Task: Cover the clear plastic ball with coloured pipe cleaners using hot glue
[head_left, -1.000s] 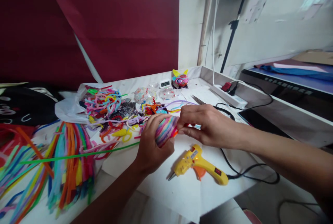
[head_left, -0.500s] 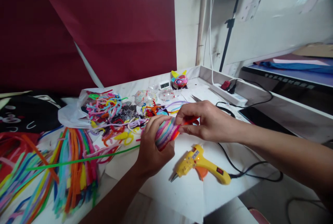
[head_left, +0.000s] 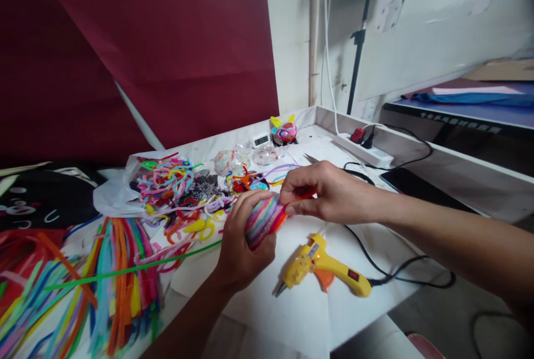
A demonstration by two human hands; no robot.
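My left hand (head_left: 240, 247) is wrapped round a ball covered in coloured pipe cleaners (head_left: 263, 219), striped pink, teal, purple and orange. At the ball's right side, my right hand (head_left: 319, 192) pinches a red pipe cleaner (head_left: 306, 196) with thumb and forefinger. A green pipe cleaner (head_left: 137, 270) stretches left from behind my left hand. Below both hands a yellow hot glue gun (head_left: 321, 264) lies on its side on white paper, its nozzle pointing down-left. Behind my right hand, the metal tips of a pointed tool (head_left: 311, 158) show; the rest is hidden.
Bundled pipe cleaners (head_left: 120, 281) lie at the left, with a plastic bag of bent pieces (head_left: 119, 195) behind. A small digital timer (head_left: 261, 140) and a decorated ball with yellow horns (head_left: 285, 131) stand at the back. A power strip (head_left: 367, 150) and cables run along the right.
The view has shifted slightly. Both hands keep hold of the ball and the red pipe cleaner; my right hand stays at the ball's right side with little visible movement.
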